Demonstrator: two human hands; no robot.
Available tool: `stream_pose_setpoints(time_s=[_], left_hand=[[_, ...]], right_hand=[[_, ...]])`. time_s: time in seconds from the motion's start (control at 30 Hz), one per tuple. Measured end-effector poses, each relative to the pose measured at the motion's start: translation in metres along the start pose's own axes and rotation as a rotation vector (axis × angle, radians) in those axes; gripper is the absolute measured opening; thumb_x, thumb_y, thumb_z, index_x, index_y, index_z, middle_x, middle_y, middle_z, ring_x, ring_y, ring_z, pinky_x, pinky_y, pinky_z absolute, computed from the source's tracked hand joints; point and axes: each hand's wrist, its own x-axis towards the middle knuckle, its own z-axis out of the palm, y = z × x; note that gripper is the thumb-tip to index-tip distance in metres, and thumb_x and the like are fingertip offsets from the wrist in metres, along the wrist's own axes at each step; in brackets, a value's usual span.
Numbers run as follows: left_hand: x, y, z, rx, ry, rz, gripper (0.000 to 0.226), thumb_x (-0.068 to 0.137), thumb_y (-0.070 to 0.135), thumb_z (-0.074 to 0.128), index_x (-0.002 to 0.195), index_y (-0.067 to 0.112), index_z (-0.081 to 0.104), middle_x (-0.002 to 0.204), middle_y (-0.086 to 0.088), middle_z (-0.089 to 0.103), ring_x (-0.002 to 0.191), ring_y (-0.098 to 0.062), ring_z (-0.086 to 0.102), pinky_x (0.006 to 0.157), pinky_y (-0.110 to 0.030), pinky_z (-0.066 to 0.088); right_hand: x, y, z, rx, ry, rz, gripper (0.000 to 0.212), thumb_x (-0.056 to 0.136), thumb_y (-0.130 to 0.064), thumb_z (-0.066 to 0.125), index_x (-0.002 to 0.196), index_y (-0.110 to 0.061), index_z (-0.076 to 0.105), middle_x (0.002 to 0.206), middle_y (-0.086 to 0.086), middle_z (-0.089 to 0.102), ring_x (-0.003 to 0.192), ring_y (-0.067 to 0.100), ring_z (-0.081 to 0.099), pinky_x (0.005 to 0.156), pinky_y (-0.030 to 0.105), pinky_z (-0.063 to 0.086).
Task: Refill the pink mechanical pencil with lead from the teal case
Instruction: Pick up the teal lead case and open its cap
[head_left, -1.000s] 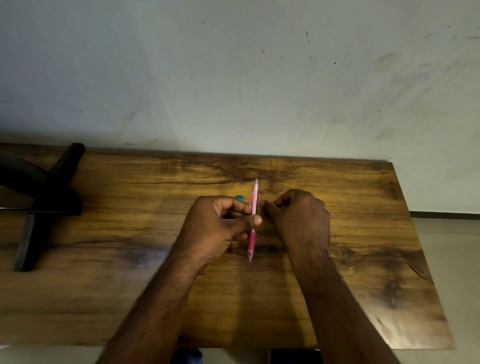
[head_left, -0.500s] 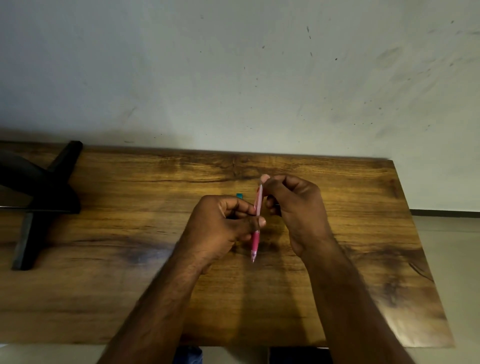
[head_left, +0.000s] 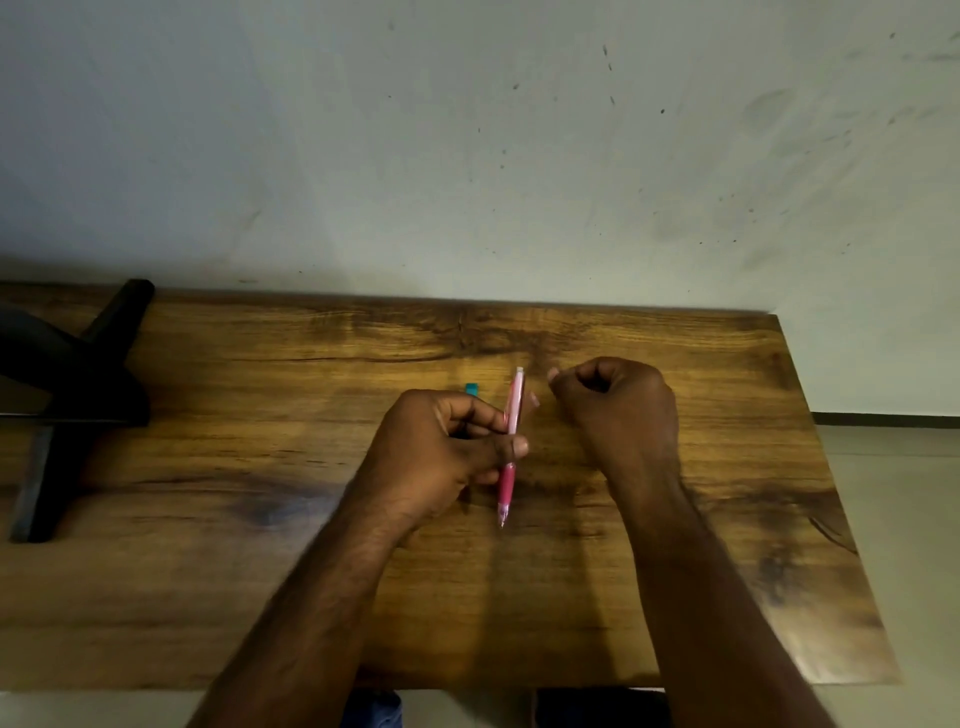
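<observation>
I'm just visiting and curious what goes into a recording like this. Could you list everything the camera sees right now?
Pink plastic mechanical pencil: one, pale pink upper barrel, darker pink lower part, tip pointing down toward the person; held above the table's middle.
Teal case: one, only a small corner shows behind the left hand.
Brown wooden table: one, dark grain, against the wall.
Black stand: one, on the table's left end, partly out of view.
Pale grey wall: behind the table, speckled with marks.
Left hand: grip around the pencil, thumb across the barrel.
Right hand: curled beside the pencil's top, not touching it; whether the fingers pinch anything is unclear.
</observation>
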Motion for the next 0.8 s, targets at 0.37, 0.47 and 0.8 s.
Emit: stream_pose_setpoints(time_s=[0.37,0.47,0.8], left_hand=[[0.001,-0.003,0.0,0.052,0.001,-0.016,0.016,0.076,0.012,0.088,0.088,0.015,0.078,0.082,-0.003,0.08,0.073,-0.022,0.079,0.067,-0.036,0.066],[0.001,-0.002,0.0,0.046,0.003,-0.013,0.016,0.076,0.012,0.088,0.088,0.014,0.078,0.081,-0.003,0.08,0.072,-0.022,0.079,0.065,-0.033,0.066],[0.0,-0.004,0.001,0.0,0.002,-0.004,0.014,0.079,0.01,0.086,0.088,0.016,0.077,0.083,0.002,0.079,0.075,-0.016,0.079,0.065,-0.029,0.064]], right_hand=[[0.004,0.006,0.006,-0.223,0.001,0.083,0.031,0.079,-0.054,0.083,0.071,-0.029,0.067,0.073,-0.013,0.067,0.073,0.011,0.063,0.057,0.026,0.041],[0.004,0.006,0.001,-0.189,0.01,0.05,0.034,0.085,-0.059,0.075,0.075,-0.028,0.07,0.074,-0.013,0.066,0.074,0.011,0.064,0.06,0.028,0.045],[-0.023,-0.029,-0.028,0.24,-0.333,-0.018,0.014,0.095,-0.037,0.072,0.092,-0.024,0.077,0.085,-0.002,0.079,0.064,0.009,0.072,0.056,0.025,0.052]])
